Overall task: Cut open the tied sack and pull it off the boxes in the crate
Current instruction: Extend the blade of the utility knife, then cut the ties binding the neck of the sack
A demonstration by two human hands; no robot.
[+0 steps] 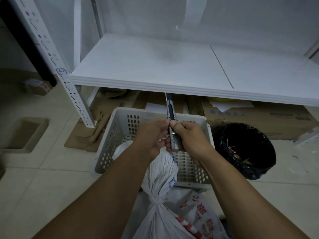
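Tiled floor; left hand, right hand grip knife over sack.

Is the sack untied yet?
No: the sack is knotted tight at its neck, below the knife gripped by the left hand and right hand.

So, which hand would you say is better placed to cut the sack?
Probably the right: the right hand wraps the knife handle, while the left hand only pinches it higher up and could steady the sack.
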